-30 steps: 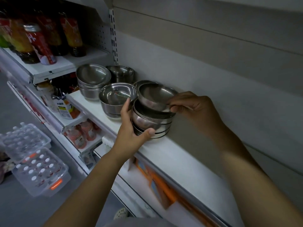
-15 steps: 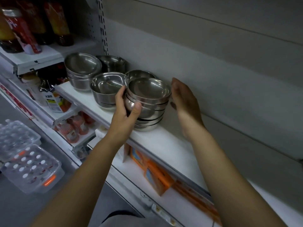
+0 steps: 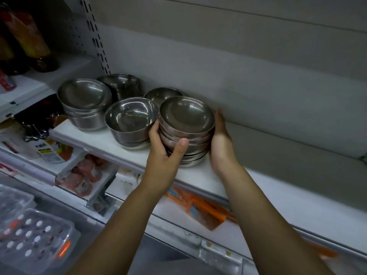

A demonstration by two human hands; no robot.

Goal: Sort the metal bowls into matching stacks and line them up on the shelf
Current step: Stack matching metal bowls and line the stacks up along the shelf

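Head view shows both hands clasped around the near stack of metal bowls (image 3: 186, 124), which stands on the white shelf (image 3: 111, 143) close to its front edge. The left hand (image 3: 164, 155) wraps the stack's left side, thumb pressed across the front of the middle bowls and fingers curled behind the rim. The right hand (image 3: 220, 143) lies flat and open against the stack's right side, palm touching the bowl walls, fingertips reaching up past the top rim.

Half a second ago the right hand was held apart from the stack, just beside it; now it has closed in and presses on it. A second ago that hand was pinching the rim of the top bowl, which sat tilted; now the top bowl sits level and nested, and the stack looks straighter. The left hand has kept its grip on the left side throughout.

Taking the held stack as landmark: just to its left, almost touching the left hand's fingers, stands a deeper bowl pair (image 3: 131, 120). Directly behind the stack a further bowl (image 3: 162, 95) shows only its rim. Farther left stands a wide stack (image 3: 85, 104), and behind that, against the slotted upright, a dark stack (image 3: 119, 84). These four have stayed where they were. Below the stack, on the lower shelf, lies an orange packet (image 3: 200, 209).
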